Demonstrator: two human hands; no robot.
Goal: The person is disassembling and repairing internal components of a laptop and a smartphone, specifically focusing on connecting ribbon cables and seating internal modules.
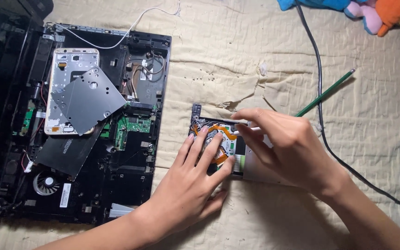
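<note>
We've got our left hand (pixel 195 173) spread flat, pinning down the opened optical drive (pixel 218 143) on the cream bedsheet (pixel 237 51), while our right hand (pixel 281 148) pinches a thin white tool (pixel 244 131) against its orange ribbon cable (pixel 221 132). Drive's cover plate (pixel 86 99) is already off, lying over on the gutted laptop base (pixel 130 153). Insides are left to strip, we reckon.

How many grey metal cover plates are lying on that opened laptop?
2: one light grey plate lies tilted across the phone, and a darker one lies just below it, above the fan. Others may be hidden.
</note>
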